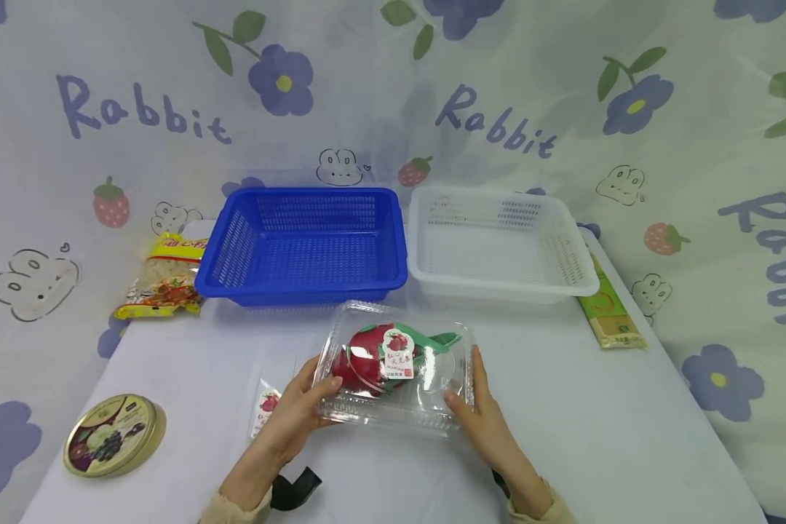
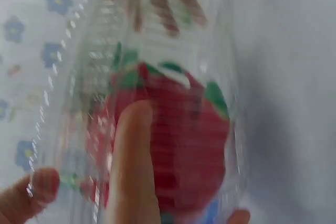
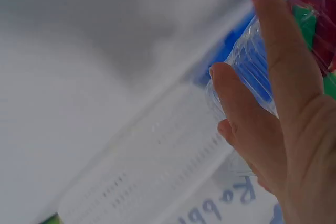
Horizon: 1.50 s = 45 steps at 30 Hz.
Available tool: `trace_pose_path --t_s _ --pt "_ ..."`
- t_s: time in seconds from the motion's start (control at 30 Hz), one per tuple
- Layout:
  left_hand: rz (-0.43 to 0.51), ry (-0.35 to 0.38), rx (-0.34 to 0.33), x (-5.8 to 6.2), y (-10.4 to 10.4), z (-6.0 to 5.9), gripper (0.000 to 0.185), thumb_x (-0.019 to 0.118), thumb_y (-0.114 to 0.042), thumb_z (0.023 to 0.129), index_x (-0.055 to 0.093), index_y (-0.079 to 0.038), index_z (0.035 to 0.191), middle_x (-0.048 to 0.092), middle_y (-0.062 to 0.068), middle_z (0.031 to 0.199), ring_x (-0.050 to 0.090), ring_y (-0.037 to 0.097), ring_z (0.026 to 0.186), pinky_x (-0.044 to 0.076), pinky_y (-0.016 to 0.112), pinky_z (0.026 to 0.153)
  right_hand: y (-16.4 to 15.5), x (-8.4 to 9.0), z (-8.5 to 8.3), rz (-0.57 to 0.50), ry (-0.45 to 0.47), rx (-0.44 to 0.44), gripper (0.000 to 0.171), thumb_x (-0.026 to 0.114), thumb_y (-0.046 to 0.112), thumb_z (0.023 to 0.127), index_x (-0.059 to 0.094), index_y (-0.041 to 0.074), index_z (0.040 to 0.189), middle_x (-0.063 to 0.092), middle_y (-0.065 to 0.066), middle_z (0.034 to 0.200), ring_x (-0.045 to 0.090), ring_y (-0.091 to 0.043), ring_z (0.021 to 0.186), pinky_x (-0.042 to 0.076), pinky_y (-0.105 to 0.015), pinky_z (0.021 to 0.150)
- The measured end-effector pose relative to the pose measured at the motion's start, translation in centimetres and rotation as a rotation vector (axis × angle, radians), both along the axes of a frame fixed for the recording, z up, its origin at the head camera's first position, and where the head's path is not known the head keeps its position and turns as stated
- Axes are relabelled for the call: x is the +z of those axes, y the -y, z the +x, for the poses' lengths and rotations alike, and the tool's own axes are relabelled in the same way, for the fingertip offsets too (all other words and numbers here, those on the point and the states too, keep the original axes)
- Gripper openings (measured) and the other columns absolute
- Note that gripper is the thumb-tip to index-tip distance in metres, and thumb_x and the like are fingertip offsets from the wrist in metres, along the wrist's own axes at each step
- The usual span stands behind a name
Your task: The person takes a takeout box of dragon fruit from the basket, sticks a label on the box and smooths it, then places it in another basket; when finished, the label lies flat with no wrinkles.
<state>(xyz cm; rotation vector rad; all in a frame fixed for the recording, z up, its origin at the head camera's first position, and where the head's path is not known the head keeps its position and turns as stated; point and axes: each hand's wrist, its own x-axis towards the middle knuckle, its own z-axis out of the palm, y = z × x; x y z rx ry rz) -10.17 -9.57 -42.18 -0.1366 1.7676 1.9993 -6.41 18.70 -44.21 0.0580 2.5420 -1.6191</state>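
At the lower left of the head view a round tin point(image 1: 113, 435) sits close to the table's left edge, and a yellow snack bag point(image 1: 164, 276) overhangs that edge higher up. Bare table point(image 1: 629, 437) lies between them and the hands. The left hand point(image 1: 292, 413) grips the left end of the clear clamshell box point(image 1: 399, 371), thumb on the lid, its other fingers hidden beneath. A red dragon fruit point(image 1: 373, 356) lies inside, low in the centre. Behind stand a blue basket point(image 1: 304, 244) and a white basket point(image 1: 498, 244), side by side. The right hand point(image 1: 481, 411) holds the right end, fingers curled under. A green packet point(image 1: 612, 313) is partly hidden by the white basket. Both wrist views are blurred.
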Motion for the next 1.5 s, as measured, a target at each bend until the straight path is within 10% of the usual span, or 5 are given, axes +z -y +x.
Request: trace_pose_path --t_s 0.3,0.53,0.7,1.0,1.5 --pt "0.225 -0.006 0.058 5.7 -5.0 -2.3 0.066 0.049 -0.009 0.093 0.023 -0.020 0.152 0.035 0.018 0.144 0.048 0.033 0.119 0.052 0.054 0.091 -3.9 6.1 -2.4 -0.184 -0.266 -0.071 0.067 0.040 0.011 0.101 0.004 0.017 0.157 -0.002 -0.012 0.164 0.004 -0.042 0.148 0.015 -0.077 0.106" --pt "0.379 0.062 0.127 8.8 -9.3 -8.1 0.064 0.049 -0.007 0.094 0.027 -0.023 0.152 0.036 0.013 0.142 0.044 0.039 0.124 0.044 0.062 0.099 -5.6 8.5 -5.9 -0.445 -0.411 -0.246 0.054 0.039 0.016 0.102 0.024 0.016 0.154 0.016 -0.005 0.162 0.028 -0.032 0.144 0.047 -0.031 0.103" --pt "0.422 0.077 0.104 8.8 -12.0 -11.5 0.068 0.049 -0.008 0.096 0.019 -0.023 0.155 0.026 0.008 0.153 0.037 0.044 0.133 0.044 0.061 0.097 -6.3 8.5 -8.2 -0.426 -0.473 -0.370 0.056 0.048 0.013 0.099 0.030 0.014 0.151 0.024 -0.006 0.160 0.025 -0.031 0.147 0.029 -0.063 0.111" --pt "0.251 -0.084 0.021 8.0 -15.9 -14.8 0.071 0.045 -0.012 0.098 0.007 -0.030 0.157 0.003 -0.003 0.165 0.015 0.027 0.150 0.054 0.055 0.087 -9.1 6.7 -11.1 -0.453 -0.426 -0.470 0.055 0.051 0.021 0.099 0.031 0.019 0.151 0.026 -0.006 0.159 0.027 -0.029 0.146 0.039 -0.051 0.108" --pt "0.291 0.097 0.169 8.7 -20.4 -21.1 0.067 0.043 -0.005 0.097 0.019 -0.027 0.156 0.017 0.007 0.161 0.031 0.036 0.143 0.050 0.055 0.093 -10.6 2.2 -12.7 -0.081 -0.404 -0.456 0.058 0.049 0.026 0.102 0.026 0.008 0.152 0.031 -0.016 0.155 0.030 -0.031 0.143 0.033 -0.052 0.113"
